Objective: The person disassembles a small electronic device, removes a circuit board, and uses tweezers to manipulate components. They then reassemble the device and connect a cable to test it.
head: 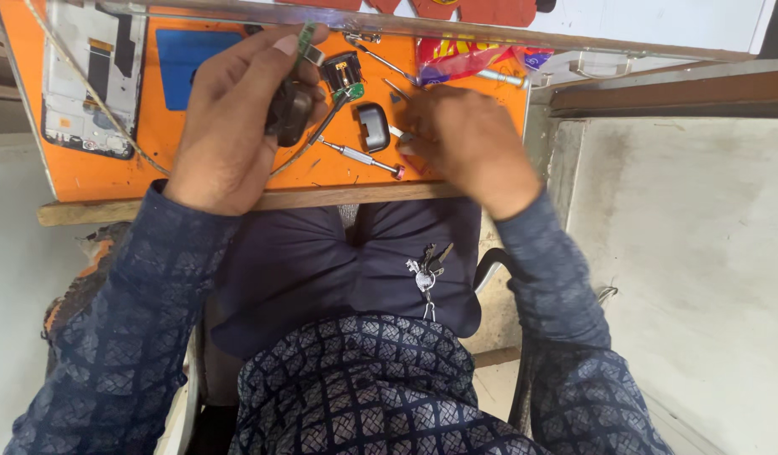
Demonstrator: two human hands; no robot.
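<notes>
Both hands work over the orange mat (153, 160): the left hand (229, 126) is curled around a black key-fob shell (289, 111), pinching a small green circuit board (306, 38) above it. Just right, the right hand (465, 139) pinches something hidden, beside a small screwdriver (364, 157).

Between your hands the orange mat (111, 168) is crowded: a small screwdriver (361, 157), a grey key shell (373, 126) and a black part (342, 72) block it. Bare mat, probably passable, lies beside the dismantled phone (90, 76).
</notes>
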